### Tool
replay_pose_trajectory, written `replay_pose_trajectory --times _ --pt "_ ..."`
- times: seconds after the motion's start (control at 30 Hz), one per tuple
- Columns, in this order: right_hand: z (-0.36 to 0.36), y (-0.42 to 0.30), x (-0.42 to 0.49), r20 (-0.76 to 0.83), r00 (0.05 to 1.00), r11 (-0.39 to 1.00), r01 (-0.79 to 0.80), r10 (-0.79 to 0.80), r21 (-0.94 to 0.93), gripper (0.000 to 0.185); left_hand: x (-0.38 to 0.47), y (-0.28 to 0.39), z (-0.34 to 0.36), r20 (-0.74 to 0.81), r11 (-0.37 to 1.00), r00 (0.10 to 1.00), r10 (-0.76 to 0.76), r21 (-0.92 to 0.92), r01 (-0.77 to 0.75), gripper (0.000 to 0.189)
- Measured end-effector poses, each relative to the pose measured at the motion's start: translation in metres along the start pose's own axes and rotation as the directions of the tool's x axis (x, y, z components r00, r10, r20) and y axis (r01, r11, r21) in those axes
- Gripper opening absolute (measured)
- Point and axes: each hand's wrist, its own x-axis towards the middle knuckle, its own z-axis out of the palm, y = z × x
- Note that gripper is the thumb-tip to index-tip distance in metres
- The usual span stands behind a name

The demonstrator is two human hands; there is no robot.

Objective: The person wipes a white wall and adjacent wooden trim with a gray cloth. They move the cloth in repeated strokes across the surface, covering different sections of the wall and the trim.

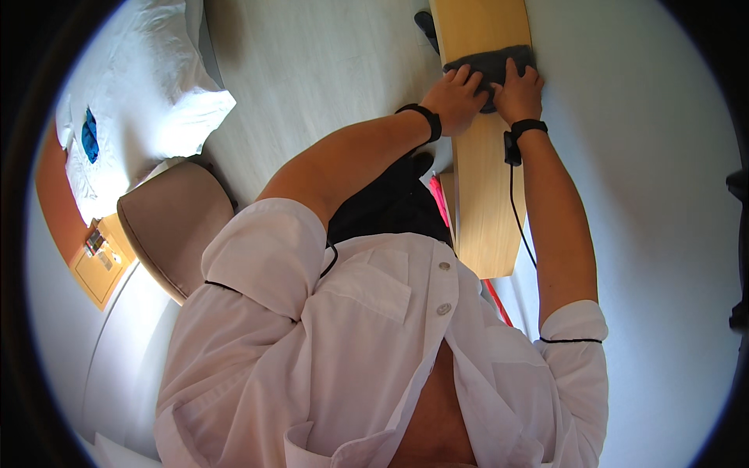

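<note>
A folded dark grey cloth (pixel 483 63) lies across the narrow light-wood top (pixel 488 193) that runs along the wall. My left hand (pixel 459 99) holds its near left part, fingers bent over the fabric. At the cloth's right side, by the wall, is my right hand (pixel 519 90). Its index finger stretches forward over the fabric, and its thumb points towards my left hand. Both palms face down, so the cloth under the fingers is hidden. Each wrist wears a black band; a small black box (pixel 512 148) with a cable hangs at the right one.
The pale wall (pixel 632 175) stands close on my right. A dark shoe (pixel 427 29) shows beside the wood's far left edge. Pink fabric (pixel 437 199) shows below the top. Left are a brown upholstered chair (pixel 175 216) and a bed with white bedding (pixel 152 76), bearing a blue cloth (pixel 89 137).
</note>
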Motion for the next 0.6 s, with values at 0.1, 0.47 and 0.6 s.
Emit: replay_pose_trajectory --times 0.1,0.47,0.6 --pt "0.005 0.005 -0.045 0.026 0.999 0.999 -0.036 0.036 0.01 0.074 -0.024 0.031 0.01 0.043 1.0 0.999 0.02 -0.003 -0.02 0.052" --pt "0.043 0.044 -0.259 0.029 0.983 0.975 -0.185 0.183 0.123 0.078 -0.126 0.162 0.064 0.118 0.961 0.954 0.276 -0.017 -0.276 0.06" --pt "0.054 0.054 -0.339 0.084 0.96 0.951 -0.276 0.266 0.143 0.08 -0.153 0.21 0.078 0.351 0.89 0.827 0.439 -0.045 -0.453 0.062"
